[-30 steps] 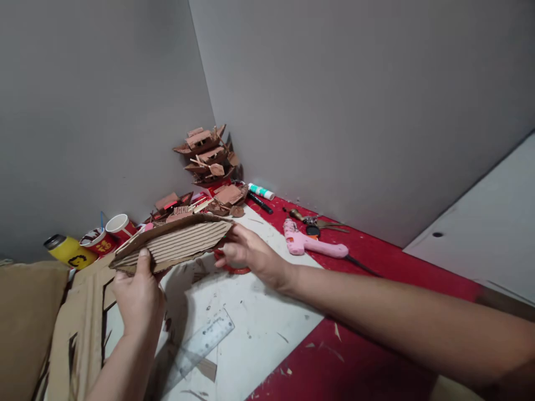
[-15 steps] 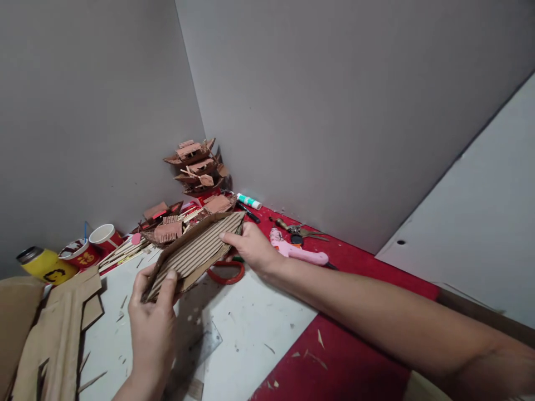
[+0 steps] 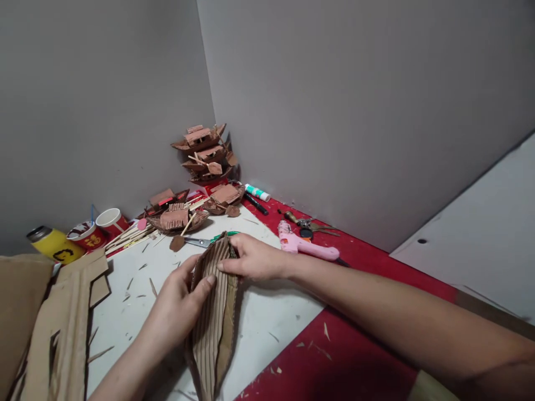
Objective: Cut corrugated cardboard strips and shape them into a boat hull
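A boat hull of corrugated cardboard (image 3: 212,328) is held over the white board, one pointed end toward me and the other away. My left hand (image 3: 179,298) grips its left wall, thumb on the ridged inside. At the far end my right hand (image 3: 251,259) pinches the right wall, with its thumb inside too. Just beyond the hull lie scissors (image 3: 200,241) with green handles, partly hidden behind it. A small cardboard boat (image 3: 178,219) with a ridged roof and a paddle (image 3: 177,243) rests farther back.
Finished cardboard boats (image 3: 207,150) are stacked in the corner. A pink glue gun (image 3: 309,245), a glue stick (image 3: 257,192) and a black marker (image 3: 256,204) lie on the red surface. Paper cups (image 3: 112,221), a yellow bottle (image 3: 56,245) and cardboard sheets (image 3: 62,328) are at left.
The hull has turned from lying diagonally to pointing toward me. My left hand has slid from its near end to the left wall, and the scissors behind show more.
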Motion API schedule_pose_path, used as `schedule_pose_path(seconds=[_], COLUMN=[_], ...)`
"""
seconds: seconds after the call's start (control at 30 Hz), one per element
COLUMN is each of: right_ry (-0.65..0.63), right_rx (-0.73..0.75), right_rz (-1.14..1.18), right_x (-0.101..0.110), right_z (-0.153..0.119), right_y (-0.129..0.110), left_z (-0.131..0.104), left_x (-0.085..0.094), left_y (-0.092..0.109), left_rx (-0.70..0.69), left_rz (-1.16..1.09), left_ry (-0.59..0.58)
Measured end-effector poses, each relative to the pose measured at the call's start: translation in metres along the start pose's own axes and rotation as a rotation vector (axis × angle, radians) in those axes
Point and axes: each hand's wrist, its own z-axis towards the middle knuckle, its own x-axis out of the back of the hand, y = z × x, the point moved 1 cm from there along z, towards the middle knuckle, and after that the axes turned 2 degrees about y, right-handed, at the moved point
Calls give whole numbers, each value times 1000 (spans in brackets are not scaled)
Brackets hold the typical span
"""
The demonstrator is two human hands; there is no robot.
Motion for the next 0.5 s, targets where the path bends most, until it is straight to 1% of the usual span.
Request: schedule_pose_path(seconds=[0.07, 0.17, 0.27, 0.37, 0.5], right_ry=[40, 127, 192, 216, 210], right_rx=[33, 78, 99, 102, 113], right_rz=[6, 23, -81, -133, -103], right_x=[-3, -3, -5, -7, -9], right_z=[1, 3, 3, 0, -2], right_y=[3, 5, 6, 6, 4], left_z=[0, 2, 3, 3, 1], left_x=[-6, -9, -9, -10, -9], left_y=[-6, -11, -13, -12, -12], left_rx=[-38, -40, -7, 12, 22], left_rz=[-14, -68, -135, -166, -139], left_ry=[27, 54, 71, 72, 62])
